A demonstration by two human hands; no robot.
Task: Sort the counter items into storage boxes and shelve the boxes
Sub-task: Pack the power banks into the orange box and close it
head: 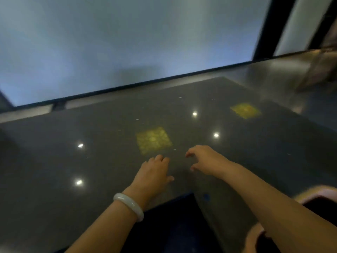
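No counter items or storage boxes can be made out in the blurred view. The left hand (155, 172) and right hand (206, 161) are held over the dark glossy counter (91, 161), fingers loosely curled, nothing gripped. A pale bangle (128, 205) is worn on the left wrist. Two yellow square patches (154, 139) show on the surface.

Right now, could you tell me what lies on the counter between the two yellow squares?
In the head view, only bare dark counter with one bright light reflection lies between the near yellow square and the far one.
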